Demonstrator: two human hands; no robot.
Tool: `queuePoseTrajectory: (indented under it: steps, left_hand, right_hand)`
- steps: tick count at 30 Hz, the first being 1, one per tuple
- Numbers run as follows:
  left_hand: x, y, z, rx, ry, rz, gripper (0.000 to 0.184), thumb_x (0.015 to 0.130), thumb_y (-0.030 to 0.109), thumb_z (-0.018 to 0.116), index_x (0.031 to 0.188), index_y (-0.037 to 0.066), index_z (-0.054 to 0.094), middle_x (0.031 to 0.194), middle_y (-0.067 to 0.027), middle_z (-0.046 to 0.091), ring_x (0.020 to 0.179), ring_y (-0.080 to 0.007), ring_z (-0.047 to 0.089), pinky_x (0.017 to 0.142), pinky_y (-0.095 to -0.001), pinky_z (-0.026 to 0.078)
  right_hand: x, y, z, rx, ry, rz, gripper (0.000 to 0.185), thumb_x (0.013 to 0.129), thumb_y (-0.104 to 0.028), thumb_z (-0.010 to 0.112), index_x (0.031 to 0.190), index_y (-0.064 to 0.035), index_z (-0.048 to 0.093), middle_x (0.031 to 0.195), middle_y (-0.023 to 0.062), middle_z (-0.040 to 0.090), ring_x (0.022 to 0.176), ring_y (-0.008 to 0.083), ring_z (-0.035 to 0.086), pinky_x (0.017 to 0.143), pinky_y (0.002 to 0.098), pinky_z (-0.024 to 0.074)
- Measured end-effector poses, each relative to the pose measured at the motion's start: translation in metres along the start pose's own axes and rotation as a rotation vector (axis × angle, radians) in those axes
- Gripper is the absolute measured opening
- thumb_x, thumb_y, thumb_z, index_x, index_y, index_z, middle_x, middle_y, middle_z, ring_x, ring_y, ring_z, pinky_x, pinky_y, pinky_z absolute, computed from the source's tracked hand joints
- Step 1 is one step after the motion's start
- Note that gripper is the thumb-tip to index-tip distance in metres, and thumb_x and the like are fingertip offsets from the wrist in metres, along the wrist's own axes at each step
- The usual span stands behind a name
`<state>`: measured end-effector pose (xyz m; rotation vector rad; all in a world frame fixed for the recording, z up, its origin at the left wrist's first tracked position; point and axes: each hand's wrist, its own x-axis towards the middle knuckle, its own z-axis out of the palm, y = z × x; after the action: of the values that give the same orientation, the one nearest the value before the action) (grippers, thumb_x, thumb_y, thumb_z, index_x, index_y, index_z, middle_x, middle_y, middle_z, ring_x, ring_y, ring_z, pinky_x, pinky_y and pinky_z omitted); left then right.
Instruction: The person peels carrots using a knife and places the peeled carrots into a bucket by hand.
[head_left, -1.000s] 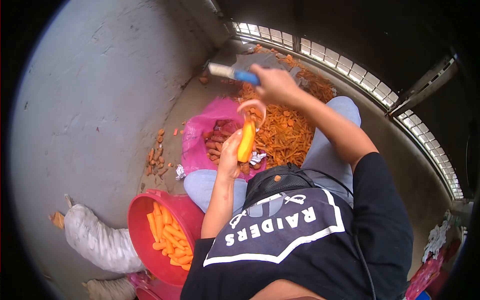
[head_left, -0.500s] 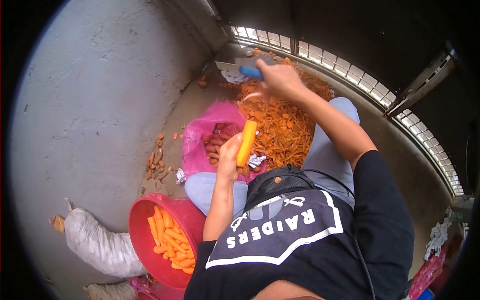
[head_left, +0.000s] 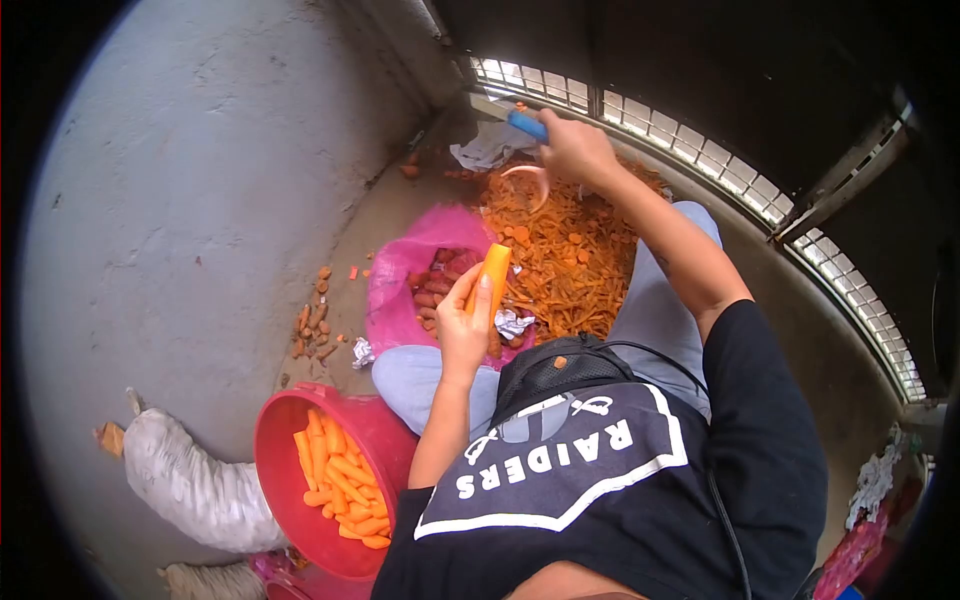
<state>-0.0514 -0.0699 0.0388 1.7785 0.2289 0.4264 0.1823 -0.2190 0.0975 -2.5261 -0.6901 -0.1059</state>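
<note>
My left hand (head_left: 466, 325) is closed around a bright orange peeled carrot (head_left: 497, 270), held tilted upward over a pink mesh sack (head_left: 395, 275). Inside the sack's mouth lie darker unpeeled carrots (head_left: 430, 292). Farther out and to the right, my right hand (head_left: 580, 150) grips a knife (head_left: 527, 124) by its blue handle, its pale blade pointing left and apart from the carrot. A curled pale strip (head_left: 541, 187) shows just below this hand. Beneath it spreads a heap of orange peelings (head_left: 575, 265) with cut carrot ends.
A red bucket (head_left: 283, 500) holding peeled carrots leans beside my left leg. A stuffed white sack (head_left: 190, 480) lies left of it. Small carrot pieces (head_left: 312, 325) and crumpled paper (head_left: 363, 352) are on the floor. A wall (head_left: 220, 180) stands left, a barred gate (head_left: 690, 145) ahead.
My right hand with the knife has moved slightly right. The left fingers have shifted on the carrot, and the thumb now shows along it.
</note>
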Motion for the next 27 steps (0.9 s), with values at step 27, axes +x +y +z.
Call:
queuePoseTrajectory:
  steps: [27]
  left_hand:
    - [0.021,-0.022,-0.013,-0.974,-0.231,-0.645,0.048,0.097,0.040,0.044,0.126,0.003,0.053,0.088,-0.0043,0.062,0.068,-0.0156,0.059,0.052,-0.0239,0.047]
  right_hand:
    - [-0.049,-0.037,0.012,0.309,-0.098,-0.137,0.022,0.087,-0.028,0.058,0.099,-0.0096,0.054,0.075,0.0163,0.063,0.072,0.0345,0.064,0.065,0.0445,0.0469]
